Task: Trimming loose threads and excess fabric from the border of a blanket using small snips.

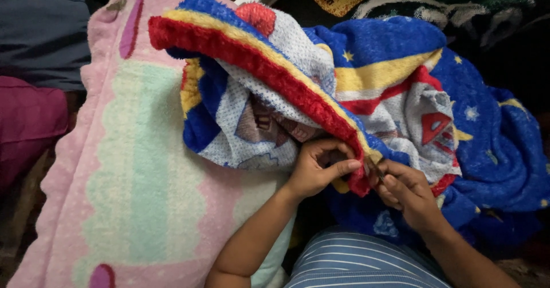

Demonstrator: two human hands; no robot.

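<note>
A fleecy blue blanket [401, 110] with red and yellow stripes, white stars and small house pictures is being held up over the lap of a person seen from above. Its thick red border [269, 73] is being arched from the upper left down to the middle of the view, where it is being met by both hands.

The left hand [318, 167] is being kept closed — thumb and fingers are being pinched on the lower end of the red border, with the blanket's pale, dotted underside hanging directly above and behind the knuckles. The right hand [407, 193] is being held just beside it, to the right, its fingers curled shut around a small, thin dark tool [373, 167] whose tip is being pressed against the same stretch of edge; what kind of tool it is cannot be told. The two hands are almost touching, with the border's end lying between them.

The rest of the blue blanket is being left bunched to the right of and beneath the right hand. To the left of the left forearm, a pink blanket [137, 167] with pale green and cream shapes is lying spread out flat. A blue-and-white striped garment [355, 262] is being worn over the lap, below both wrists — at the bottom edge of the view.
</note>
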